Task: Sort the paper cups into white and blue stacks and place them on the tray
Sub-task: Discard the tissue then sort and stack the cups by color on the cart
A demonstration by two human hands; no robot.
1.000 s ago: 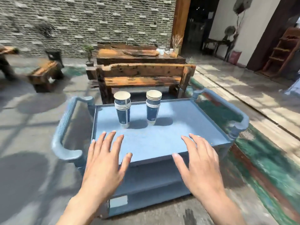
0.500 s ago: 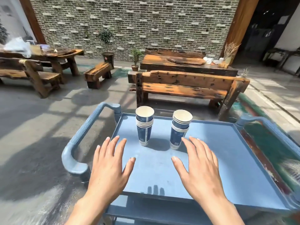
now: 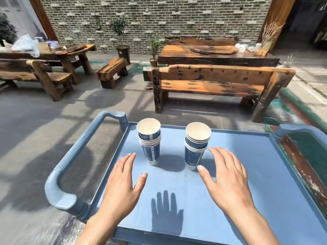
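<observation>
Two stacks of nested paper cups stand upright on the blue tray top of a cart (image 3: 247, 174). The left stack (image 3: 150, 144) and the right stack (image 3: 195, 147) both show blue printed sides with white rims and white insides. My left hand (image 3: 122, 183) hovers palm down just in front and left of the left stack, fingers spread, holding nothing. My right hand (image 3: 228, 179) hovers beside the right stack, its thumb near the stack's base, fingers apart and empty.
The cart has a blue handle on the left (image 3: 70, 161) and another on the right (image 3: 300, 129). A wooden bench (image 3: 212, 82) and table (image 3: 217, 55) stand beyond the cart. More wooden benches sit at the far left (image 3: 44, 73). The ground is concrete.
The view has swung left and closer to the cart. Both hands have moved forward over the tray toward the two cup stacks. The stacks have stayed in place.
</observation>
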